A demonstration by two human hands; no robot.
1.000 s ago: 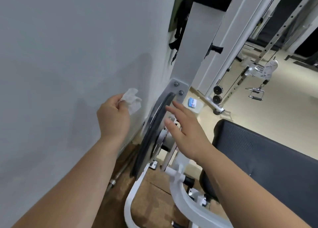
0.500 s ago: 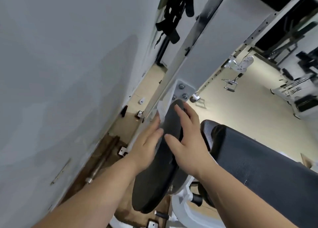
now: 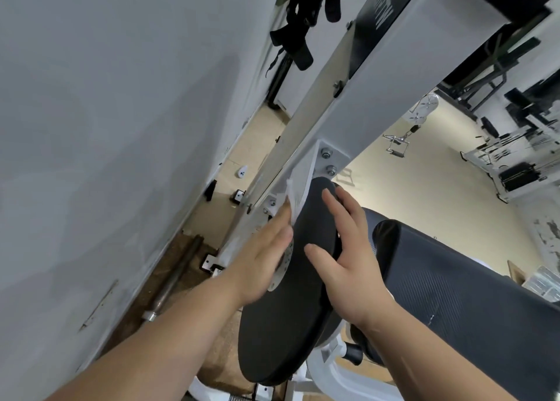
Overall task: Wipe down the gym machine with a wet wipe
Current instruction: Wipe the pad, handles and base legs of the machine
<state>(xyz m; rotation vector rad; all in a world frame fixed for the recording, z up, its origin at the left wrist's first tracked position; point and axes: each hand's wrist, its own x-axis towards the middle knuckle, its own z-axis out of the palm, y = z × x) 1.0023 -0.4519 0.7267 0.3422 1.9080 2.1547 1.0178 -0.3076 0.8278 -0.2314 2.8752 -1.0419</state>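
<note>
A black round disc of the gym machine stands on edge in the middle, under a white upright frame with bolts. My left hand lies with straight fingers against the disc's left face and presses a white wet wipe there; the wipe sticks out above the fingertips. My right hand rests on the disc's rim and right side, fingers spread over the edge. A black padded seat sits to the right of the disc.
A grey wall runs close along the left. A steel bar lies on the brown floor mat by the wall. Black straps hang at the top. Cable handles and other machines stand on the beige floor at right.
My left hand brought the wipe from beside the wall onto the disc's left face. My right hand moved up onto the rim. The view tilted upward and closer.
</note>
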